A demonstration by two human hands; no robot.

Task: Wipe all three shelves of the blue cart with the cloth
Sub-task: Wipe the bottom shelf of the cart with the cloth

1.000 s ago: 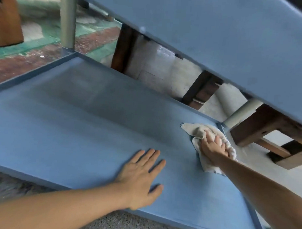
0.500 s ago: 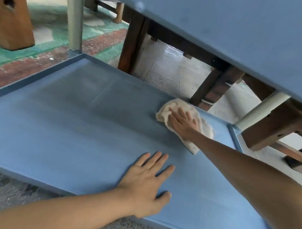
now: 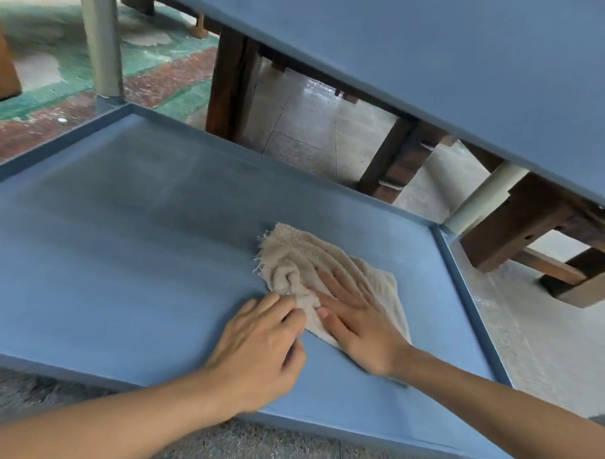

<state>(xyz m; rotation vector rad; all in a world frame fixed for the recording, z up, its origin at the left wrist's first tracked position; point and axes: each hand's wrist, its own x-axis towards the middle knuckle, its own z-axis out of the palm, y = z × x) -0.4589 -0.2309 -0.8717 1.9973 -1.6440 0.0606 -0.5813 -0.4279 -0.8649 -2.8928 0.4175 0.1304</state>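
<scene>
Beige frayed terry cloth lies bunched on the flat blue cart shelf, right hand pressing it with fingers spread flat, left hand pinching its near edge; bunching may leave unwiped streaks.
</scene>
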